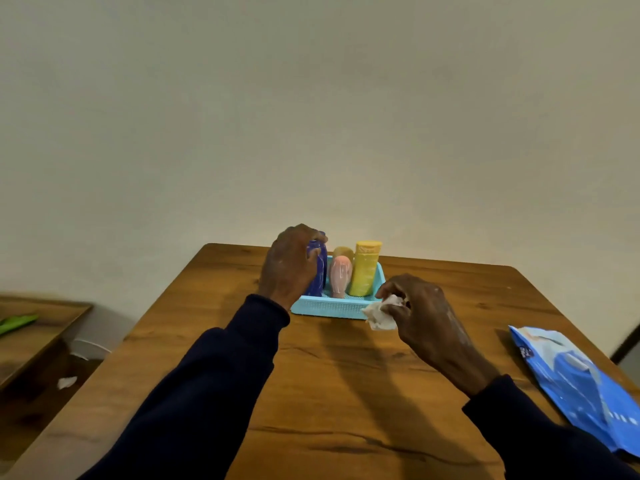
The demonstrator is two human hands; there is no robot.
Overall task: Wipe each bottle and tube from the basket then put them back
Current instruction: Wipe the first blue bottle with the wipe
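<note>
A light blue basket [332, 305] sits at the far middle of the wooden table [346, 393]. Inside it stand a dark blue bottle [319, 271] at the left, a pink tube [340, 276], a tan bottle [343, 252] behind the pink one, and a yellow bottle [365, 268] at the right. My left hand [289, 265] is wrapped around the blue bottle, whose base is inside the basket. My right hand [420, 313] hovers by the basket's front right corner, pinching a crumpled white wipe [381, 315].
A blue wipes pack [575, 382] lies near the table's right edge. To the left, lower down, is a wooden side surface [38, 327] with a green object [17, 322]. A scrap of white tissue [67, 382] lies on the floor. A plain wall stands behind the table.
</note>
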